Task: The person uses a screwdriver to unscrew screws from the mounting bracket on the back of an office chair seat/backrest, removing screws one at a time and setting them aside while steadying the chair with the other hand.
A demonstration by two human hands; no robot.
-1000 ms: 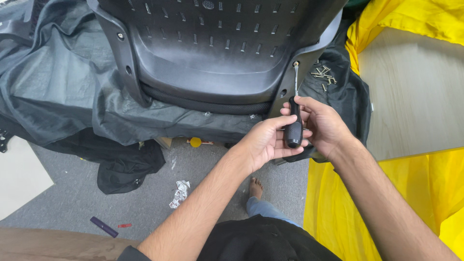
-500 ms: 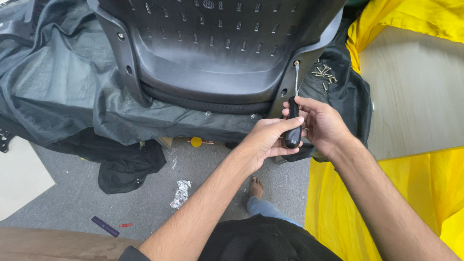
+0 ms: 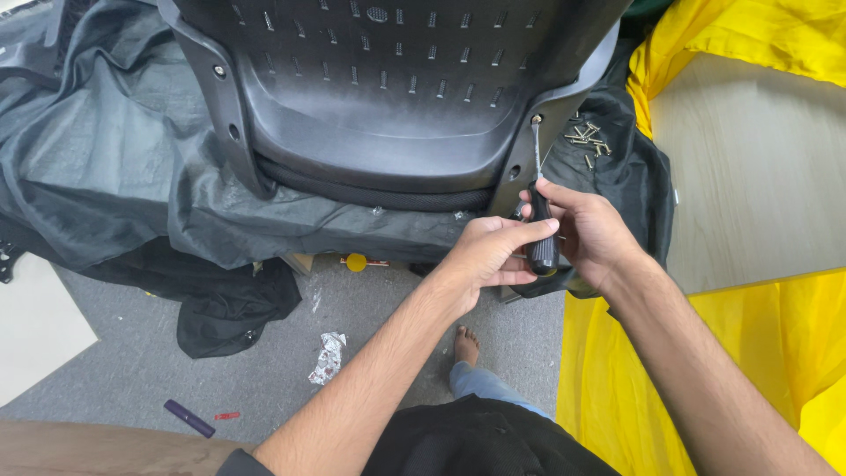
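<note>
A black plastic chair shell (image 3: 397,97) lies on dark grey plastic sheeting (image 3: 97,167). A black-handled screwdriver (image 3: 540,231) points up, its metal tip set on a screw (image 3: 536,119) in the shell's right arm. My left hand (image 3: 489,256) wraps the handle from the left. From the other side, my right hand (image 3: 586,234) grips the same handle. A pile of loose screws (image 3: 589,143) rests on the sheeting just right of the shell.
Yellow sheeting (image 3: 705,353) covers a wooden board (image 3: 758,176) at right. On the grey carpet lie a crumpled foil scrap (image 3: 330,357), a purple marker (image 3: 189,418), a small yellow object (image 3: 355,262) and dark fabric (image 3: 229,308). My bare foot (image 3: 465,345) shows below.
Both hands stay on the screwdriver handle with only slight finger shifts. The tip remains on the same screw.
</note>
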